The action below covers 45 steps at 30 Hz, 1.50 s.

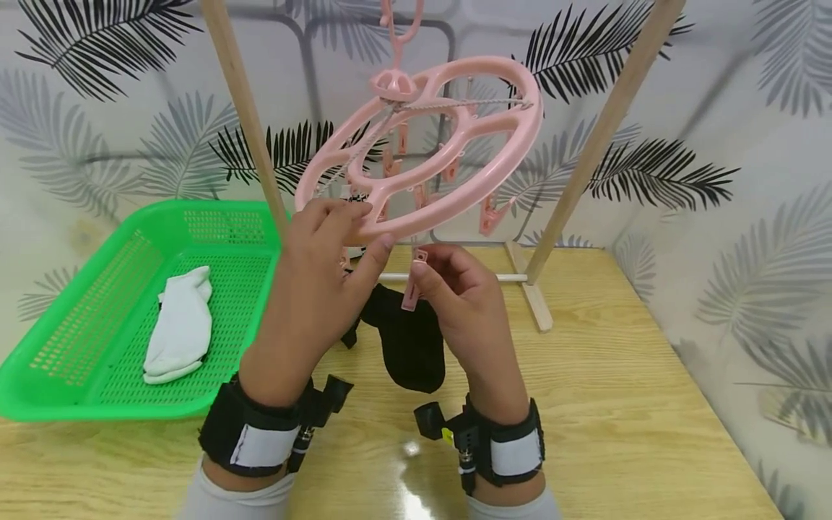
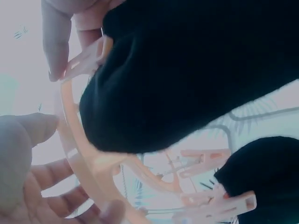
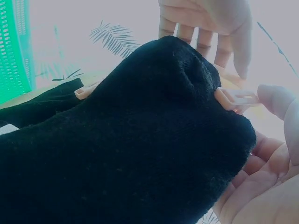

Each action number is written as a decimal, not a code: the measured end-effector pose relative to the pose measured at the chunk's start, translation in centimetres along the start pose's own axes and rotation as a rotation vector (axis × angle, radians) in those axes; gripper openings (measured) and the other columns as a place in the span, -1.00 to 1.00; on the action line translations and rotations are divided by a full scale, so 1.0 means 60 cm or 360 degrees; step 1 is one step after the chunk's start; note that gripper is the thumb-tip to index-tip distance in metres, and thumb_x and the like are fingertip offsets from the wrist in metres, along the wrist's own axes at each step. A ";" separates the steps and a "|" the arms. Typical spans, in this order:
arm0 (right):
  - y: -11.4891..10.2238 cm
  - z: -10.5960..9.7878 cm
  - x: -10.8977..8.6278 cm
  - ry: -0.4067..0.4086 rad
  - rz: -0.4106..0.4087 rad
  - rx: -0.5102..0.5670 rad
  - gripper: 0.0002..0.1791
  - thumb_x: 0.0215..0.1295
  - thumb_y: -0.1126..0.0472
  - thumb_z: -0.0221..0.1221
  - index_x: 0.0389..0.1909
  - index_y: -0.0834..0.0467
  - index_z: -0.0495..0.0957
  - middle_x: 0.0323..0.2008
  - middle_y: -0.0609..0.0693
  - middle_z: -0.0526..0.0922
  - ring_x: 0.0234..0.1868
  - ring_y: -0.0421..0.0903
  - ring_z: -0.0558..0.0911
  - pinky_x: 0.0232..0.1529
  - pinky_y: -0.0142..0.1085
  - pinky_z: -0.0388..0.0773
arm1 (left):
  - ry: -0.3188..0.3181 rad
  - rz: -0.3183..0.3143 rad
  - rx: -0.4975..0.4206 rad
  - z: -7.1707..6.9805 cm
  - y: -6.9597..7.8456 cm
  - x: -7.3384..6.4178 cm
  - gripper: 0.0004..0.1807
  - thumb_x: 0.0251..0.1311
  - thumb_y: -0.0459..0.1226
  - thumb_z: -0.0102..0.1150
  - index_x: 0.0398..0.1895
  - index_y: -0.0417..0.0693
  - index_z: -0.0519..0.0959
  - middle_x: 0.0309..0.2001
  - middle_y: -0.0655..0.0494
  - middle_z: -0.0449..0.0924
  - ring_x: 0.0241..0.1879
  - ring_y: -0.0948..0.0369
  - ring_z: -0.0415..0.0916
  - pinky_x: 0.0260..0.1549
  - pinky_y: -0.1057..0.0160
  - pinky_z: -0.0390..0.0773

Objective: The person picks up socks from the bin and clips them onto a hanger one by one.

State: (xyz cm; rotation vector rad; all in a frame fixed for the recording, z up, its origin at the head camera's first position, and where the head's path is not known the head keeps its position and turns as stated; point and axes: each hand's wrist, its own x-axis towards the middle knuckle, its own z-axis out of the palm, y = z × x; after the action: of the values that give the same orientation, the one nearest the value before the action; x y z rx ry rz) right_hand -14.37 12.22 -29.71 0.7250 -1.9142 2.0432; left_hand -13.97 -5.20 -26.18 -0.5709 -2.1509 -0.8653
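A pink round drying hanger [image 1: 455, 213] hangs tilted, with several pink clothespins dangling from it. My left hand [image 1: 312, 289] grips its near rim, thumb in front and fingers over the top. Just below the rim, my right hand [image 1: 464, 303] pinches a pink clothespin [image 1: 414, 285] between thumb and fingers. From this clothespin hangs a black sock [image 1: 412, 350]; the right wrist view shows the clothespin's jaws at the edge of the cloth. A second black sock [image 2: 271, 177] hangs by other clothespins [image 2: 224, 207], mostly hidden behind my left hand in the head view.
At left on the wooden table [image 1: 604, 404] stands a green basket [image 1: 130, 412] with a white sock [image 1: 180, 325] in it. Wooden posts [image 1: 598, 144] of a stand rise on both sides of the hanger. A leaf-patterned wall covering [image 1: 734, 238] is behind.
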 end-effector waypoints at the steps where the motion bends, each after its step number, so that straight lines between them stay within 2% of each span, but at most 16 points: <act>1: 0.000 0.001 0.000 -0.0001 -0.0001 -0.0007 -0.82 0.43 0.33 0.13 -0.04 0.33 0.55 -0.43 0.11 0.55 -0.43 0.02 0.58 -0.35 -0.24 0.59 | -0.0028 -0.0034 0.0002 -0.002 -0.001 0.002 -0.58 0.27 -0.22 0.32 0.09 -0.32 0.60 -0.05 -0.21 0.53 -0.03 -0.09 0.43 -0.07 -0.03 0.48; 5: 0.001 0.002 0.000 0.0003 0.0018 -0.0062 -0.81 0.43 0.30 0.15 -0.06 0.32 0.57 -0.42 0.11 0.56 -0.40 0.02 0.59 -0.33 -0.25 0.58 | -0.0139 -0.0145 0.0035 -0.008 -0.002 0.004 -0.55 0.27 -0.18 0.32 0.16 -0.22 0.60 -0.06 -0.17 0.53 -0.04 -0.07 0.43 -0.11 -0.04 0.49; 8: 0.003 0.001 -0.001 0.0012 0.0045 -0.0115 -0.80 0.43 0.28 0.16 -0.05 0.31 0.57 -0.39 0.11 0.56 -0.36 0.02 0.58 -0.31 -0.26 0.57 | -0.0197 -0.0166 0.0050 -0.010 0.000 0.003 -0.60 0.30 -0.17 0.30 0.14 -0.14 0.63 -0.08 -0.14 0.52 -0.06 -0.07 0.40 -0.15 -0.02 0.46; 14: 0.003 -0.003 0.000 0.0021 0.0080 -0.0159 -0.79 0.42 0.30 0.16 -0.03 0.33 0.57 -0.35 0.10 0.59 -0.32 -0.01 0.58 -0.25 -0.27 0.57 | -0.0261 -0.0203 0.0059 -0.014 0.008 0.005 -0.66 0.32 -0.13 0.27 0.07 -0.09 0.68 -0.09 -0.11 0.49 -0.08 -0.03 0.39 -0.19 0.01 0.47; 19: 0.006 -0.004 0.002 -0.0018 0.0087 -0.0178 -0.78 0.42 0.30 0.16 -0.01 0.33 0.57 -0.32 0.09 0.60 -0.29 -0.02 0.58 -0.21 -0.25 0.57 | -0.0264 -0.0235 0.0056 -0.019 0.010 0.005 -0.67 0.30 -0.13 0.29 0.04 -0.10 0.69 -0.09 -0.11 0.50 -0.13 -0.01 0.40 -0.24 0.03 0.49; 25: 0.000 -0.006 0.001 0.0009 0.0108 -0.0308 -0.73 0.44 0.23 0.16 0.03 0.29 0.60 -0.18 0.10 0.66 -0.14 -0.04 0.60 -0.07 -0.20 0.57 | -0.0221 -0.0195 0.0043 -0.024 0.008 0.004 -0.71 0.28 -0.18 0.32 0.00 -0.10 0.70 -0.10 -0.12 0.49 -0.15 -0.01 0.39 -0.26 0.04 0.46; 29: -0.009 -0.009 -0.001 0.0037 0.0106 -0.0445 -0.70 0.43 0.17 0.18 0.04 0.27 0.61 -0.02 0.09 0.65 0.01 -0.06 0.59 0.00 -0.13 0.57 | -0.0186 -0.0141 0.0048 -0.029 0.005 0.006 -0.72 0.24 -0.20 0.36 -0.07 -0.17 0.71 -0.12 -0.15 0.50 -0.13 -0.04 0.41 -0.22 0.00 0.48; 31: -0.013 -0.011 -0.003 0.0044 0.0079 -0.0476 -0.71 0.43 0.18 0.18 0.03 0.28 0.61 0.01 0.09 0.64 0.02 -0.06 0.60 0.01 -0.12 0.57 | -0.0176 -0.0114 0.0062 -0.033 0.005 0.008 -0.72 0.22 -0.20 0.38 -0.11 -0.20 0.71 -0.13 -0.17 0.50 -0.12 -0.06 0.42 -0.20 -0.02 0.49; 34: -0.016 -0.014 -0.005 0.0062 0.0041 -0.0467 -0.72 0.42 0.20 0.17 0.01 0.30 0.61 -0.01 0.13 0.65 -0.02 -0.07 0.60 -0.04 -0.17 0.56 | -0.0179 -0.0092 0.0103 -0.040 0.005 0.013 -0.69 0.19 -0.18 0.40 -0.13 -0.24 0.71 -0.15 -0.18 0.51 -0.14 -0.08 0.43 -0.20 -0.03 0.49; 38: -0.016 -0.019 -0.006 0.0119 -0.0026 -0.0356 -0.75 0.42 0.27 0.14 -0.03 0.35 0.59 -0.15 0.19 0.66 -0.12 -0.04 0.61 -0.10 -0.24 0.55 | -0.0213 -0.0081 0.0183 -0.050 0.008 0.019 -0.64 0.19 -0.13 0.41 -0.11 -0.25 0.71 -0.17 -0.19 0.51 -0.17 -0.07 0.42 -0.21 -0.03 0.49; 45: -0.023 -0.022 -0.011 0.0348 -0.0108 -0.0214 -0.75 0.44 0.25 0.13 -0.11 0.39 0.60 -0.33 0.09 0.64 -0.32 -0.04 0.63 -0.23 -0.27 0.61 | -0.0223 0.0000 0.0229 -0.066 0.006 0.024 -0.64 0.15 -0.13 0.44 -0.16 -0.27 0.72 -0.18 -0.19 0.53 -0.19 -0.08 0.42 -0.23 -0.03 0.47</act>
State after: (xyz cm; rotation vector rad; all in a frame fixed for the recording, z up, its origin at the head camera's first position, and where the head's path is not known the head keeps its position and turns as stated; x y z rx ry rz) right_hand -13.37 13.74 -28.91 0.5051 -1.8548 1.8483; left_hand -12.85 -7.66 -22.94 -0.5727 -2.3178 -0.6806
